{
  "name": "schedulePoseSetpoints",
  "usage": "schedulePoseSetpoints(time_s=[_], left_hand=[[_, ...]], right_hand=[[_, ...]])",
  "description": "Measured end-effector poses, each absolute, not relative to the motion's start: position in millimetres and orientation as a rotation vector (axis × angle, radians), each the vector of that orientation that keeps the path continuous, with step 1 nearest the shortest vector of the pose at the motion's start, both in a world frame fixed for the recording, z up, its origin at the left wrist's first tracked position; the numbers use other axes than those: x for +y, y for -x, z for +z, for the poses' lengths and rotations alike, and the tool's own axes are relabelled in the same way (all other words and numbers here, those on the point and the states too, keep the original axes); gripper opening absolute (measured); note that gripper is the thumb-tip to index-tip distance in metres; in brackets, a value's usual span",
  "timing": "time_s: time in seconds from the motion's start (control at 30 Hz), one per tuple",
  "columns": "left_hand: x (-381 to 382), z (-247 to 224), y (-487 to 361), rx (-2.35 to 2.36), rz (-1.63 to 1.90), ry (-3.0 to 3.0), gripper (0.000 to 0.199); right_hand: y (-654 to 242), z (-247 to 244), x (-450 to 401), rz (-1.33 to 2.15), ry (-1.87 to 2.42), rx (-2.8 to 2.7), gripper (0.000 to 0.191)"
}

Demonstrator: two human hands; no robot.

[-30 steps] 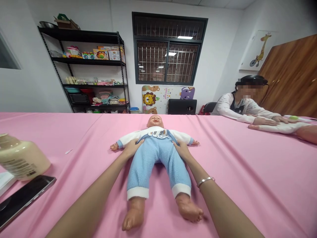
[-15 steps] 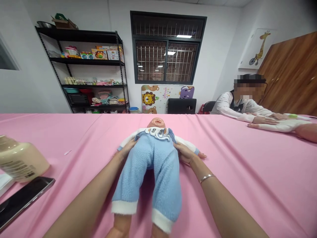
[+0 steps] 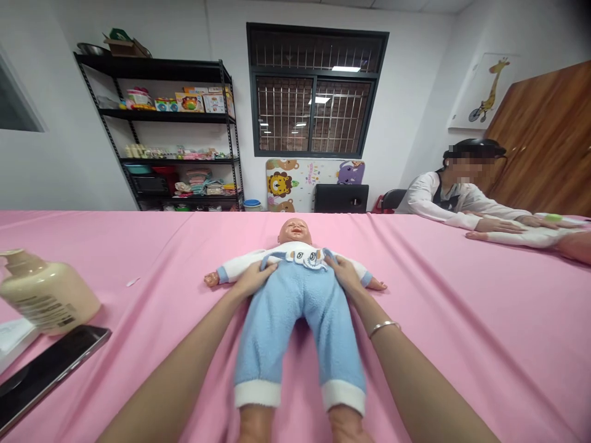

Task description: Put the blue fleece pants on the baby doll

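A baby doll point(image 3: 295, 232) lies on its back with its head away from me and its arms out to the sides. It wears a white long-sleeved top and light blue fleece overalls point(image 3: 302, 292) with white cuffs and an animal face on the bib. My left hand point(image 3: 255, 277) is closed on the edge of the overalls at one side of the doll's waist. On the opposite side, my right hand point(image 3: 346, 275), with a silver bangle on the wrist, grips the bib's edge. Some fingertips of both hands are hidden in the fabric.
A pink cloth point(image 3: 438, 320) covers the table. At left are a cream pump bottle point(image 3: 50, 295), a phone point(image 3: 50, 375) and a white object point(image 3: 18, 338). Across at right, a person point(image 3: 443, 197) handles another doll point(image 3: 521, 237). A shelf point(image 3: 180, 117) stands behind.
The doll's hips and legs have come down flatter and shifted right, and more of its head and its arm on my left shows. Both hands have moved up to the bib's edges.
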State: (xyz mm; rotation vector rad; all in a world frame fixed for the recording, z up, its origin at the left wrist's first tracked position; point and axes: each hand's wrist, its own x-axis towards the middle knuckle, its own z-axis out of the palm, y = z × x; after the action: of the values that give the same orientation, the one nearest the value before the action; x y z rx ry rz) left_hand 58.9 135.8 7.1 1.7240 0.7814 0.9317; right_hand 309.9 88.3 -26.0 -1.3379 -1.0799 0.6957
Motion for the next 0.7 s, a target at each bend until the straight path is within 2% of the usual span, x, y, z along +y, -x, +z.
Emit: schedulePoseSetpoints(time_s=[0.1,0.2,0.33,0.43,0.5,0.6,0.7], left_hand=[[133,8,-64,0.881,1.046,-1.809,0.03],[145,8,-55,0.988,1.246,-1.635,0.022],[158,5,-44,1.097,1.47,-1.499,0.029],[153,4,-45,1.251,1.667,-1.767,0.026],[142,5,-51,1.265,1.778,-2.114,0.019],[123,3,-65,1.071,1.572,-2.553,0.024],[108,-2,-79,1.048,1.374,-2.504,0.025]], right_hand=[[-307,-36,91,0.599,1.365,-1.097,0.033],[-306,-42,92,0.498,1.361,-1.099,0.034],[-304,-46,95,0.43,1.37,-1.125,0.029],[-303,-45,98,0.415,1.374,-1.165,0.044],[-302,-44,99,0.412,1.37,-1.199,0.043],[-302,-40,98,0.417,1.364,-1.258,0.04],[-301,-37,95,0.441,1.354,-1.32,0.033]])
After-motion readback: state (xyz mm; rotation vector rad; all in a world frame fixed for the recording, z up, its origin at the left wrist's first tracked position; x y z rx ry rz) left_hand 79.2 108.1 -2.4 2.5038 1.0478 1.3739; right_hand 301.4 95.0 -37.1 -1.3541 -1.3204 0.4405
